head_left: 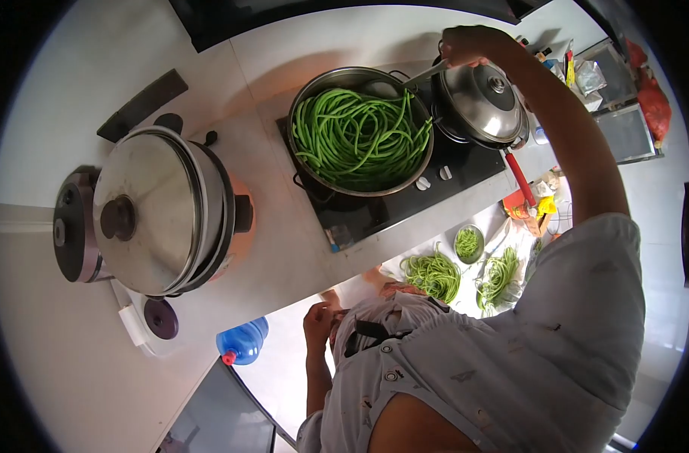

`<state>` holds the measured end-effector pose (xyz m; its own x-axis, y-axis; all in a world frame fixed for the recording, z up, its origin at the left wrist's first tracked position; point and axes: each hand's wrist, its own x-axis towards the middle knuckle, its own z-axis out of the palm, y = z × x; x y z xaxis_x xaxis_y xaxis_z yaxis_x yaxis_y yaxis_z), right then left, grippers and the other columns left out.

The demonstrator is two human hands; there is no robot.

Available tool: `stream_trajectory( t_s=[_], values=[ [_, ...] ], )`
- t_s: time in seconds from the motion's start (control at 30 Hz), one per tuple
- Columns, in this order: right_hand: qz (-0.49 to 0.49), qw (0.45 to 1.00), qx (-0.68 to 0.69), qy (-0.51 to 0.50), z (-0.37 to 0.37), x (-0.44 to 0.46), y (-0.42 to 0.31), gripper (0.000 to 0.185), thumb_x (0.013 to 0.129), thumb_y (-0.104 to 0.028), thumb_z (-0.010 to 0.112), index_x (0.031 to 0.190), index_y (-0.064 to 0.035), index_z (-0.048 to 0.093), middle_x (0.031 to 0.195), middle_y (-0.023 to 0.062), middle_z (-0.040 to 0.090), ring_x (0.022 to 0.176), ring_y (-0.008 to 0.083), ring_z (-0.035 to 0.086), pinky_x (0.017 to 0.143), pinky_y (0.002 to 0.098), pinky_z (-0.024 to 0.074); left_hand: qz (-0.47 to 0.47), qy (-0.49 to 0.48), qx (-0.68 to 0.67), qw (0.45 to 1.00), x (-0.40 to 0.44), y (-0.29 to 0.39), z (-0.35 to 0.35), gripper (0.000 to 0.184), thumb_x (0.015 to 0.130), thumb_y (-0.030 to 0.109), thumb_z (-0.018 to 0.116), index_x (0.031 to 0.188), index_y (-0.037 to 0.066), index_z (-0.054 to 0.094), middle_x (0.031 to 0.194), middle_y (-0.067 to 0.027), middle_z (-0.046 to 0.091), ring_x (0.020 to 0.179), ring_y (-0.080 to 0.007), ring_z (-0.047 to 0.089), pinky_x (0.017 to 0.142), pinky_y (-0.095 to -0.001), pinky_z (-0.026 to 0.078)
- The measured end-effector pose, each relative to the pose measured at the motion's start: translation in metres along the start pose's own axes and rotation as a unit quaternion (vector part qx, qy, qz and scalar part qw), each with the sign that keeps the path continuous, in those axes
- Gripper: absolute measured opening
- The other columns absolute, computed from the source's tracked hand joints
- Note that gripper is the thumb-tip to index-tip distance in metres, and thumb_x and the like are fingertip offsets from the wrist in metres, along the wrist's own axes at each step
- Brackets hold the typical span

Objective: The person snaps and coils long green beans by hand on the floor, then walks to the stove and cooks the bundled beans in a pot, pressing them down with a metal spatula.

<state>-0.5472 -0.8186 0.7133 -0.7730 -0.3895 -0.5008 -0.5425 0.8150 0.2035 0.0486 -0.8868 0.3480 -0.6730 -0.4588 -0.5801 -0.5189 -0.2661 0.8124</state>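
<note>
My right hand point(465, 47) reaches out over the stove, its fingers closed around the handle of a metal spatula point(426, 74). The spatula's head rests at the far inner edge of a wide steel pot point(427, 155), partly hidden by long green beans point(352, 136). The beans lie in a tangled heap inside the pot. Down by my waist, my left hand point(319, 323) has curled fingers close to my clothing; whether anything is inside them is hidden.
A lidded pan point(476, 98) with a red handle point(519, 177) stands beside the pot on the black cooktop point(382, 215). Leftward are a big lidded pot point(144, 211) and a blue water bottle point(242, 340). More beans point(433, 275) lie below, near a bowl point(469, 244).
</note>
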Motion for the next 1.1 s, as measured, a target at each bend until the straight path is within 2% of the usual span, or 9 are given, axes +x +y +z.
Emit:
stream_trajectory(
  t_s=[0.13, 0.33, 0.47, 0.5, 0.7, 0.87, 1.0, 1.07, 1.1],
  values=[
    [0.011, 0.983, 0.054, -0.177, 0.029, -0.001, 0.040, 0.015, 0.092, -0.024, 0.055, 0.100, -0.0171, 0.065, 0.056, 0.0008, 0.048, 0.038, 0.0083, 0.039, 0.035, 0.0256, 0.0317, 0.002, 0.011, 0.000, 1.000, 0.000, -0.019, 0.003, 0.017, 0.090, 0.010, 0.060, 0.102, 0.000, 0.067, 0.072, -0.0023, 0.063, 0.065, -0.0082, 0.056, 0.059, -0.0235, 0.046],
    [-0.003, 0.968, 0.153, -0.201, 0.075, 0.003, 0.059, 0.028, 0.093, -0.038, 0.060, 0.115, -0.0229, 0.067, 0.058, -0.0031, 0.048, 0.045, 0.0060, 0.041, 0.039, 0.0226, 0.0337, -0.018, 0.021, -0.009, 1.000, -0.001, -0.006, 0.012, 0.018, 0.091, 0.011, 0.059, 0.104, -0.001, 0.066, 0.074, -0.0038, 0.064, 0.065, -0.0084, 0.057, 0.059, -0.0236, 0.046],
    [-0.113, 0.927, 0.285, -0.214, 0.127, 0.013, 0.061, 0.043, 0.087, -0.032, 0.071, 0.124, -0.0121, 0.062, 0.060, -0.0049, 0.042, 0.045, 0.0039, 0.036, 0.036, 0.0202, 0.0324, -0.024, -0.011, -0.029, 0.999, 0.006, -0.008, 0.024, 0.018, 0.092, 0.009, 0.057, 0.105, -0.001, 0.065, 0.073, -0.0024, 0.062, 0.063, -0.0074, 0.054, 0.058, -0.0229, 0.045],
    [-0.098, 0.927, 0.306, -0.194, 0.135, 0.008, 0.055, 0.052, 0.084, -0.027, 0.074, 0.130, -0.0106, 0.058, 0.061, -0.0050, 0.041, 0.047, 0.0030, 0.036, 0.037, 0.0191, 0.0316, -0.023, -0.021, -0.046, 0.998, 0.007, -0.005, 0.027, 0.018, 0.093, 0.009, 0.056, 0.105, -0.001, 0.065, 0.073, -0.0023, 0.061, 0.063, -0.0073, 0.054, 0.057, -0.0227, 0.045],
    [-0.106, 0.886, 0.420, -0.166, 0.160, -0.019, 0.072, 0.047, 0.088, -0.020, 0.069, 0.133, -0.0131, 0.057, 0.060, -0.0019, 0.044, 0.044, 0.0057, 0.039, 0.037, 0.0221, 0.0317, -0.030, -0.038, -0.064, 0.997, 0.014, 0.021, 0.034, 0.017, 0.094, 0.012, 0.055, 0.105, 0.001, 0.065, 0.076, -0.0018, 0.061, 0.065, -0.0073, 0.055, 0.057, -0.0222, 0.044],
    [-0.094, 0.908, 0.394, -0.105, 0.144, -0.058, 0.067, 0.045, 0.089, -0.017, 0.067, 0.132, -0.0105, 0.057, 0.062, -0.0006, 0.049, 0.046, 0.0059, 0.042, 0.038, 0.0234, 0.0338, 0.011, -0.017, -0.048, 0.999, 0.039, 0.047, 0.023, 0.017, 0.095, 0.011, 0.055, 0.104, 0.001, 0.065, 0.084, -0.0025, 0.065, 0.078, -0.0103, 0.058, 0.072, -0.0241, 0.047],
    [-0.143, 0.920, 0.364, -0.029, 0.148, -0.075, 0.071, 0.047, 0.088, -0.016, 0.068, 0.132, -0.0068, 0.056, 0.068, 0.0000, 0.055, 0.046, 0.0060, 0.043, 0.040, 0.0235, 0.0360, 0.084, -0.024, -0.071, 0.994, 0.050, 0.062, 0.010, 0.019, 0.095, 0.019, 0.060, 0.105, 0.004, 0.066, 0.078, 0.0000, 0.061, 0.073, -0.0077, 0.055, 0.065, -0.0233, 0.042],
    [-0.220, 0.926, 0.301, 0.064, 0.153, -0.079, 0.077, 0.047, 0.086, -0.015, 0.071, 0.130, -0.0066, 0.058, 0.094, 0.0117, 0.070, 0.075, 0.0157, 0.064, 0.070, 0.0320, 0.0515, 0.074, -0.013, -0.081, 0.994, 0.049, 0.085, 0.007, 0.017, 0.095, 0.013, 0.059, 0.104, 0.001, 0.065, 0.078, -0.0010, 0.060, 0.073, -0.0083, 0.054, 0.067, -0.0229, 0.043],
    [-0.216, 0.934, 0.273, 0.075, 0.148, -0.086, 0.072, 0.047, 0.087, -0.012, 0.069, 0.131, -0.0051, 0.056, 0.087, 0.0091, 0.068, 0.070, 0.0130, 0.061, 0.067, 0.0295, 0.0496, 0.073, -0.008, -0.087, 0.994, 0.050, 0.096, 0.005, 0.015, 0.095, 0.011, 0.058, 0.103, -0.001, 0.065, 0.078, -0.0014, 0.059, 0.073, -0.0085, 0.053, 0.068, -0.0226, 0.043]
  ],
)
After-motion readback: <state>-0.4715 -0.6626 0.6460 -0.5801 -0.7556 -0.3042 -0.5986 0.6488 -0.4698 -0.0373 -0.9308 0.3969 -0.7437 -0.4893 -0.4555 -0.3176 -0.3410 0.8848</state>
